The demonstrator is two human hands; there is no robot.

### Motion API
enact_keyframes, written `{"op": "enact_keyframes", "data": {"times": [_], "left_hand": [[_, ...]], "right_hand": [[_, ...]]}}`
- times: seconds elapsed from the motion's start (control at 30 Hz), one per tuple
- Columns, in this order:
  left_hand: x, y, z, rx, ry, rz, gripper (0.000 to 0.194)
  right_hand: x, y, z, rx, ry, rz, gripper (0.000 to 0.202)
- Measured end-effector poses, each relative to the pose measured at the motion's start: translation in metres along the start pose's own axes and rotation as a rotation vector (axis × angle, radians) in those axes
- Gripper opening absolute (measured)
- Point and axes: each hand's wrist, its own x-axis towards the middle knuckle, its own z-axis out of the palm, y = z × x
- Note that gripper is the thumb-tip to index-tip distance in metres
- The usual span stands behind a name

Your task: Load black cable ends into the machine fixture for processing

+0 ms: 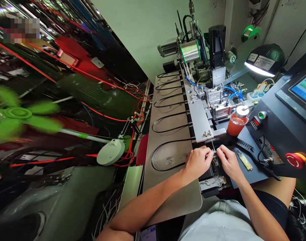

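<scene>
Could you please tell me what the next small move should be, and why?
Probably a slight fingertip adjustment at the metal fixture: the left hand and right hand are close together there, and the nearest black cable loop runs toward the left hand.

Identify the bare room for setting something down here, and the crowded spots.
Bare: the grey plate on either side of the left forearm, from the nearest black loop to the rounded corner. Crowded: the dark surface beside the right hand, with brush and red jar.
</scene>
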Motion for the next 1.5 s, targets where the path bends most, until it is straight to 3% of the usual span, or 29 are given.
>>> {"op": "enact_keyframes", "data": {"times": [0.17, 0.33, 0.57, 0.7, 0.8, 0.93, 1.1, 1.3, 1.5], "left_hand": [[-0.006, -0.007, 0.008, 0.132, 0.108, 0.099, 0.024], [-0.018, -0.019, 0.012, 0.244, 0.263, 0.366, 0.024], [-0.013, -0.019, 0.0, 0.466, 0.176, 0.643, 0.027], [-0.014, -0.021, -0.004, 0.401, 0.168, 0.565, 0.025], [-0.018, -0.024, -0.007, 0.307, 0.146, 0.446, 0.02], [-0.02, -0.025, -0.013, 0.325, 0.087, 0.347, 0.015], [-0.018, -0.026, -0.014, 0.309, 0.059, 0.319, 0.013], [-0.02, -0.026, -0.012, 0.32, 0.102, 0.329, 0.012], [-0.018, -0.029, -0.013, 0.308, 0.156, 0.388, 0.012]], "right_hand": [[-0.001, 0.005, 0.007, 0.067, 0.037, -0.013, 0.033], [-0.001, 0.009, 0.01, 0.108, 0.064, -0.007, 0.033], [-0.002, 0.014, 0.012, 0.158, 0.082, 0.024, 0.035], [-0.005, 0.013, 0.001, 0.001, 0.14, -0.027, 0.028], [-0.007, 0.009, -0.009, -0.195, 0.128, -0.196, 0.019], [-0.012, 0.004, -0.012, -0.393, 0.091, -0.381, 0.028], [-0.018, 0.004, -0.012, -0.437, 0.199, -0.369, 0.024], [-0.019, 0.002, -0.012, -0.441, 0.187, -0.397, 0.024], [-0.024, -0.006, -0.019, -0.489, 0.339, -0.41, 0.019]]}}
